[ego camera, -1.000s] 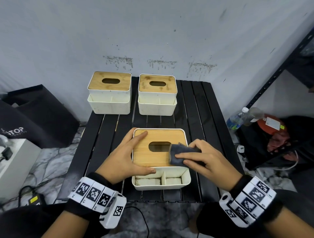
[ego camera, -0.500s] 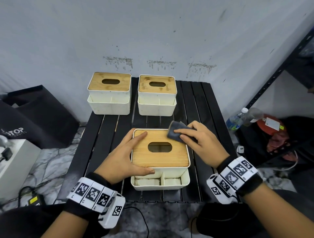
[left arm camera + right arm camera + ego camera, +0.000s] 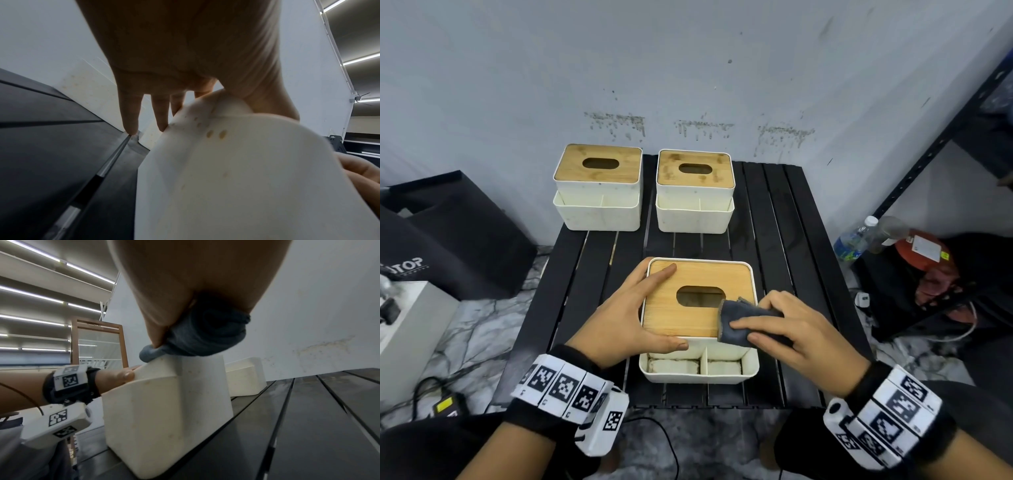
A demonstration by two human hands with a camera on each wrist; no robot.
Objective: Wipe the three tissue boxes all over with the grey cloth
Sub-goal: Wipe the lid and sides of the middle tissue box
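The right hand is gripping the grey cloth on the near tissue box lid; the left hand, fingers straight, is bracing it. Advised: be keeping even pressure, overlapping strokes.

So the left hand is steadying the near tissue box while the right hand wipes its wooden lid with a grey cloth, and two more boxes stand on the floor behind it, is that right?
Nearly. The two other boxes stand on the black table, not the floor, as the head view shows. The rest holds: the left hand steadies the near tissue box while the right hand wipes its wooden lid with the grey cloth.
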